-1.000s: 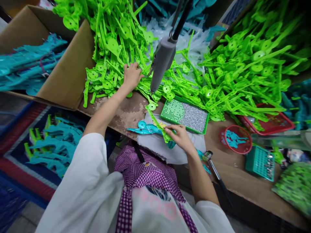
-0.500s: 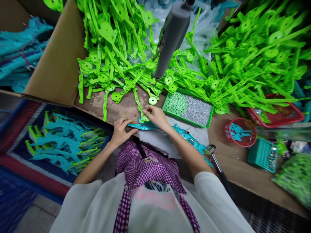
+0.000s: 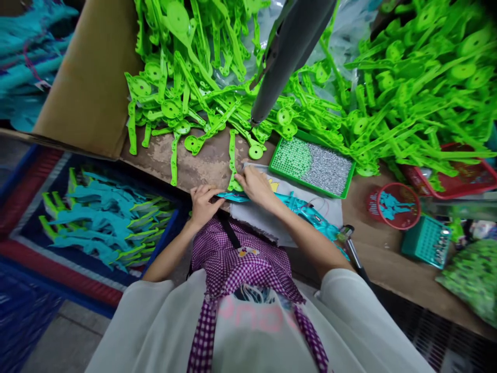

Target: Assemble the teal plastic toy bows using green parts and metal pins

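My left hand [image 3: 204, 203] closes its fingers on the left end of a teal plastic part [image 3: 233, 197] at the bench's front edge. With closed fingertips, my right hand [image 3: 256, 185] grips the near end of a bright green plastic arm [image 3: 232, 155], right over the teal part. That green arm points away from me across the bench. Under my right wrist, more teal plastic pieces [image 3: 310, 213] lie on a pale cloth [image 3: 252, 221]. A grey electric screwdriver [image 3: 277, 62] hangs tip down just beyond my hands.
Heaps of green plastic parts [image 3: 419, 98] cover the back. A green tray [image 3: 347, 192] of small metal screws sits right of my hands, then a red cup [image 3: 411, 212], a teal basket [image 3: 417, 241] and a hammer [image 3: 354, 251]. At left stands a blue crate [image 3: 165, 254] of assembled teal-and-green parts.
My right hand and the green arm have come down closer onto the teal part, and the arm has swung more upright. The whole view has shifted slightly.
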Action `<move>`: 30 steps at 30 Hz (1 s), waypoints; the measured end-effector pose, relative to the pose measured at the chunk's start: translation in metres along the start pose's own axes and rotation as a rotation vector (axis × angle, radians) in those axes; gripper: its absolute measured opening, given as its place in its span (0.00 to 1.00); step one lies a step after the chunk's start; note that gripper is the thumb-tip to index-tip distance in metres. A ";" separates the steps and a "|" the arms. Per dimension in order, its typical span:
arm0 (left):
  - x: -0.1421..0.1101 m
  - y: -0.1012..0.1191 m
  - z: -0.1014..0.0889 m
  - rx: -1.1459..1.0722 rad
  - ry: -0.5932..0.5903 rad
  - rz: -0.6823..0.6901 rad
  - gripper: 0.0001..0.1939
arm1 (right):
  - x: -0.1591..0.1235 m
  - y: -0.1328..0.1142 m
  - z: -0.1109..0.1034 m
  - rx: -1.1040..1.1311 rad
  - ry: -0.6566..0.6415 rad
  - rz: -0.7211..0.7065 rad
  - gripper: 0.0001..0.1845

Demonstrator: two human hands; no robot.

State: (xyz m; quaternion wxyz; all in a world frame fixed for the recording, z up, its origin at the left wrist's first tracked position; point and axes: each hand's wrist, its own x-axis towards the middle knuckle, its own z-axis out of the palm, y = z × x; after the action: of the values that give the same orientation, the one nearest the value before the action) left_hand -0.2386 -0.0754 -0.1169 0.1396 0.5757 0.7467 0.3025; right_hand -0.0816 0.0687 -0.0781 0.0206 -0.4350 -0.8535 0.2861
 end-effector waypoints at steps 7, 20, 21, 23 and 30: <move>0.000 0.000 0.000 -0.009 0.024 -0.011 0.06 | -0.002 -0.004 -0.003 0.085 0.039 0.042 0.20; 0.000 0.001 0.002 0.005 0.073 -0.027 0.04 | 0.017 -0.015 -0.039 0.054 -0.267 0.104 0.18; 0.000 0.000 0.002 0.006 0.080 -0.023 0.04 | 0.020 -0.015 -0.042 0.025 -0.303 0.097 0.19; 0.000 0.000 0.002 0.011 0.089 -0.018 0.04 | 0.025 -0.015 -0.048 -0.006 -0.369 0.083 0.21; 0.000 -0.001 0.001 0.038 0.040 -0.006 0.05 | 0.029 -0.005 -0.051 -0.028 -0.342 -0.059 0.13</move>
State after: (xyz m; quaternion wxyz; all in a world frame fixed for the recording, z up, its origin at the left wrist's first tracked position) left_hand -0.2390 -0.0757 -0.1180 0.1147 0.5698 0.7567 0.2993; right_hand -0.0886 0.1124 -0.0395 -0.1225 -0.3551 -0.8609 0.3433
